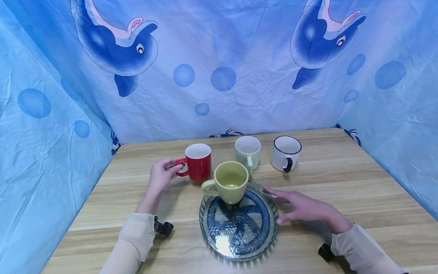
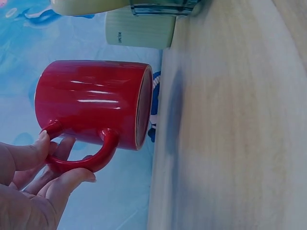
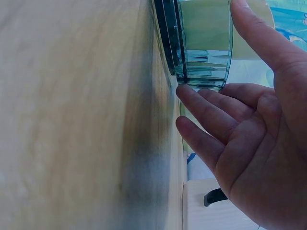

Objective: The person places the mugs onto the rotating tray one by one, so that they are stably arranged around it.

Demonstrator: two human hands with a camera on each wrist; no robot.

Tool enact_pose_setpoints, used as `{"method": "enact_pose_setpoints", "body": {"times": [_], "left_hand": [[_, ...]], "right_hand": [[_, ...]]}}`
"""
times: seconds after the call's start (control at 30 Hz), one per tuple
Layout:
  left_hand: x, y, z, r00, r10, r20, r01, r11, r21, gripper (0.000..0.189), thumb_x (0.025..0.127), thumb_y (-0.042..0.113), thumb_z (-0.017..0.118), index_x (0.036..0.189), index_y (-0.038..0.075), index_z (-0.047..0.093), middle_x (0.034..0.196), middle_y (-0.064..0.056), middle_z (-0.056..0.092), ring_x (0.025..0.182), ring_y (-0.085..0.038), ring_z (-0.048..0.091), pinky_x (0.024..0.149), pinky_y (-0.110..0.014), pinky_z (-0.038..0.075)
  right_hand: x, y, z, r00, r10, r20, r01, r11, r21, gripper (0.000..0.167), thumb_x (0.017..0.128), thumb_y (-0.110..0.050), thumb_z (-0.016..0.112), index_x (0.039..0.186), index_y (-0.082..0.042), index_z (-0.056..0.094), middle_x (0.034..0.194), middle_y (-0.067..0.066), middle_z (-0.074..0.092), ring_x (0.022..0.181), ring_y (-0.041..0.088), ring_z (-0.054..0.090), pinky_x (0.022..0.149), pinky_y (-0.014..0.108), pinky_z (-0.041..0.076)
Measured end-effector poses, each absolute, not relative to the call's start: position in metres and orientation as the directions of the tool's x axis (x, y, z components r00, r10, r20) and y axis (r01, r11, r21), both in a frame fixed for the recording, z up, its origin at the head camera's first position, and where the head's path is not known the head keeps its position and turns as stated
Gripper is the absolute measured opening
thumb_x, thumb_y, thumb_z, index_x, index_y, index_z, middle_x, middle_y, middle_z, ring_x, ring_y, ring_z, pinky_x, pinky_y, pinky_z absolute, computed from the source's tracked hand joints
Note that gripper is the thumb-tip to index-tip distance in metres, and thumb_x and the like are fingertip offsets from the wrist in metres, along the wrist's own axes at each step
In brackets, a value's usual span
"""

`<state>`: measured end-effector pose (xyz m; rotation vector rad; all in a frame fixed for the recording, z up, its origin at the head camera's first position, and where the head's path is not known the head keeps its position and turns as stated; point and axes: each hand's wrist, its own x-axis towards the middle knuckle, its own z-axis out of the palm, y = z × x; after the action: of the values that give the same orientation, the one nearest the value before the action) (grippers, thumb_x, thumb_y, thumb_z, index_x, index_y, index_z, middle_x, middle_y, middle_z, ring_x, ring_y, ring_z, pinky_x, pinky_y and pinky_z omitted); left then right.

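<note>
My left hand (image 1: 163, 175) grips the handle of a red mug (image 1: 200, 165) with a white inside. In the left wrist view, thumb and fingers curl round that handle, and the red mug (image 2: 91, 103) hangs upright just above the table. A round clear glass dish (image 1: 239, 249) with a blue pattern lies at the front. Inside it, toward its back left, stands a yellow-green mug (image 1: 228, 190), handle to the left. My right hand (image 1: 301, 207) rests at the dish's right rim. In the right wrist view its extended fingers (image 3: 211, 112) touch the glass wall.
Behind the dish stands a pale green mug (image 1: 247, 150), its handle facing me. To its right is a white mug (image 1: 285, 152) with a black rim and black handle. The wooden table (image 1: 342, 171) ends at a blue dolphin-print curtain (image 1: 253, 110) at the back and sides.
</note>
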<state>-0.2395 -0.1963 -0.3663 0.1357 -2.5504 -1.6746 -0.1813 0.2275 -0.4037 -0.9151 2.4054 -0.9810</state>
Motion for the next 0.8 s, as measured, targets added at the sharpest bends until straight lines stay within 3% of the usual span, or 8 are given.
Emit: {"method": "enact_pose_setpoints", "body": {"times": [0.13,0.37,0.57,0.8], "left_hand": [[-0.2381,-0.1972,-0.3637,-0.992,-0.123,0.02,-0.031,0.398,0.917,0.034,0.091,0.011,0.066,0.123,-0.001,0.063,0.12,-0.022,0.067,0.091,-0.007,0.067,0.073,-0.018,0.057],[-0.2365,-0.1986,-0.362,-0.991,-0.133,0.007,-0.048,0.408,0.912,0.034,0.091,0.012,0.067,0.124,0.002,0.064,0.12,-0.021,0.067,0.103,-0.022,0.068,0.077,-0.023,0.059],[-0.2371,-0.1991,-0.3622,-0.991,-0.134,0.011,-0.045,0.413,0.91,0.034,0.091,0.011,0.067,0.124,0.002,0.064,0.121,-0.021,0.067,0.095,-0.012,0.067,0.077,-0.022,0.059],[-0.2363,-0.2002,-0.3599,-0.992,-0.13,-0.004,-0.057,0.405,0.912,0.036,0.092,0.012,0.066,0.126,0.003,0.062,0.125,-0.021,0.065,0.104,-0.019,0.067,0.081,-0.023,0.058]], "right_hand": [[-0.1817,0.2279,-0.404,-0.713,-0.695,-0.097,-0.429,0.541,-0.723,0.093,0.083,-0.039,0.072,0.155,-0.01,0.02,0.158,0.018,0.028,0.133,0.036,0.048,0.111,0.061,0.028],[-0.182,0.2282,-0.4037,-0.72,-0.686,-0.105,-0.404,0.537,-0.741,0.095,0.08,-0.038,0.075,0.154,-0.011,0.022,0.158,0.014,0.028,0.133,0.032,0.048,0.112,0.058,0.03],[-0.1831,0.2298,-0.405,-0.714,-0.695,-0.084,-0.429,0.53,-0.732,0.094,0.079,-0.038,0.076,0.153,-0.01,0.025,0.157,0.013,0.031,0.133,0.031,0.049,0.111,0.056,0.033],[-0.1835,0.2302,-0.4035,-0.726,-0.688,-0.004,-0.486,0.517,-0.705,0.081,0.082,-0.039,0.074,0.146,-0.008,0.036,0.149,0.015,0.044,0.129,0.035,0.052,0.107,0.056,0.038]]}}
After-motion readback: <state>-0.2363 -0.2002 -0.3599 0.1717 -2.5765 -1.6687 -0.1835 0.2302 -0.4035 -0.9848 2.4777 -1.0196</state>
